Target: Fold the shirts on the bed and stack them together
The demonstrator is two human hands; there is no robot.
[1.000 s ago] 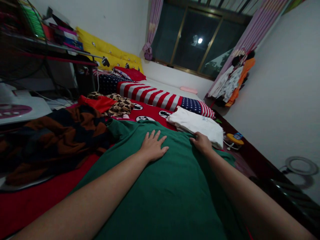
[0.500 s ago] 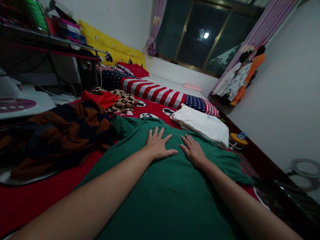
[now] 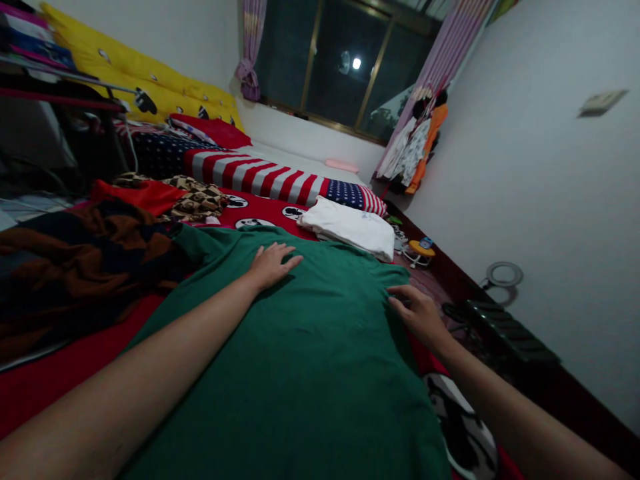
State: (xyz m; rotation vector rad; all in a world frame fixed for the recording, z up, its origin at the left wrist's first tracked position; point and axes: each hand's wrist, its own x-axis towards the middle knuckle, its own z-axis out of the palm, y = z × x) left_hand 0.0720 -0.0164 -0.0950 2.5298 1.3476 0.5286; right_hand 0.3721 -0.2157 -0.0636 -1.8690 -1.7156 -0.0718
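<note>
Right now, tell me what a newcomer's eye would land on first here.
Likely the green T-shirt, spread across the centre foreground, with the left hand over its upper part and the right hand at its right edge. Behind it, the stars-and-stripes cloth and, at upper left, the long yellow cushion stand out too.

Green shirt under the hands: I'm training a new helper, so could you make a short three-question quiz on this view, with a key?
1. Fill in: The green shirt lies over a cover that is mainly ____.
2. True or false: The left hand rests palm down on the shirt.
3. Which is the right hand nearest?
A) the window
B) the shirt's edge
C) the yellow cushion

Key: 1 red; 2 true; 3 B.
</note>
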